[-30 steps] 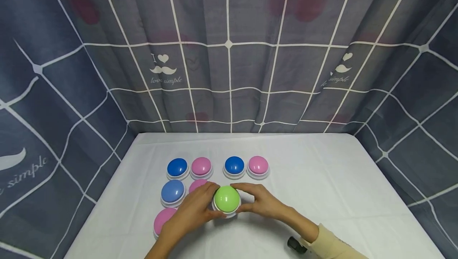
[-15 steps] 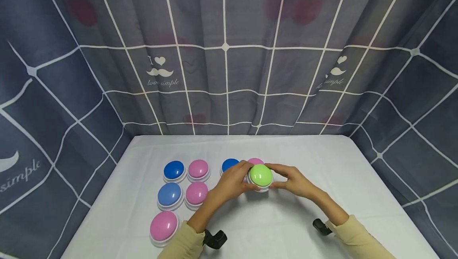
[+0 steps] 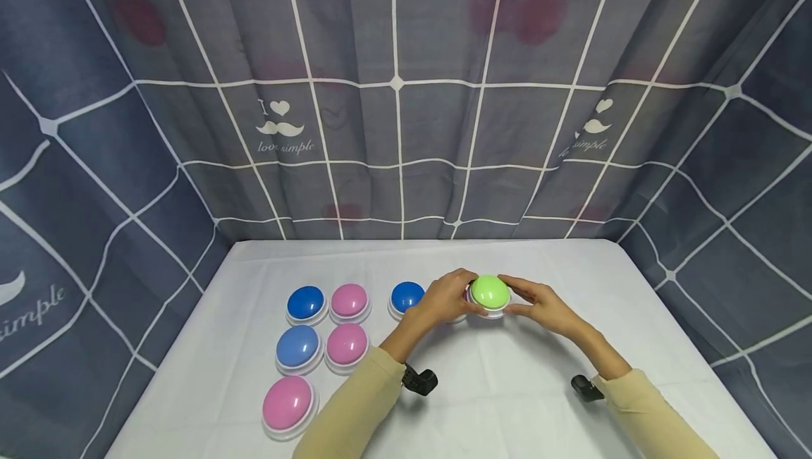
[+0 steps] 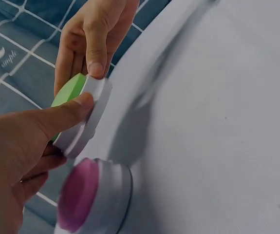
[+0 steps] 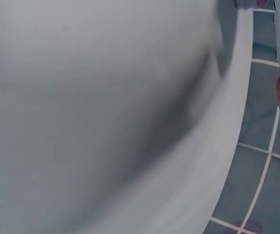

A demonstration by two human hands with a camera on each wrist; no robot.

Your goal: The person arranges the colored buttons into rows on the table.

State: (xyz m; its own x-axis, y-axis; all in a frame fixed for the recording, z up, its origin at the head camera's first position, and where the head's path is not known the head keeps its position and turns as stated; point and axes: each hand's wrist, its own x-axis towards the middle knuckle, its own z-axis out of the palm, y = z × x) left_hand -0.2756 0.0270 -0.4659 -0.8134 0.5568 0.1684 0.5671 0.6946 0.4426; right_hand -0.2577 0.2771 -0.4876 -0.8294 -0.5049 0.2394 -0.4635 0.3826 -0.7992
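A round push button with a green dome (image 3: 490,292) and a white base is held between my two hands at the back of the table. My left hand (image 3: 449,295) grips its left side, thumb on the white base (image 4: 93,105). On the opposite side my right hand (image 3: 540,305) pinches the same base. In the left wrist view the button is tilted and raised off the white cloth, its shadow falling beside it. Just left of it, a pink button (image 4: 81,195) stands on the table, mostly hidden behind my left hand in the head view.
Left of my left hand is a dark blue button (image 3: 407,296). Further left stand another dark blue button (image 3: 306,302), a light blue one (image 3: 297,346) and several pink ones (image 3: 287,403). A grid-patterned curtain (image 3: 431,120) walls the white table (image 3: 539,402).
Both hands have carried the green button from the middle of the table to the right and back, past the pink button. The other buttons have stayed in place.
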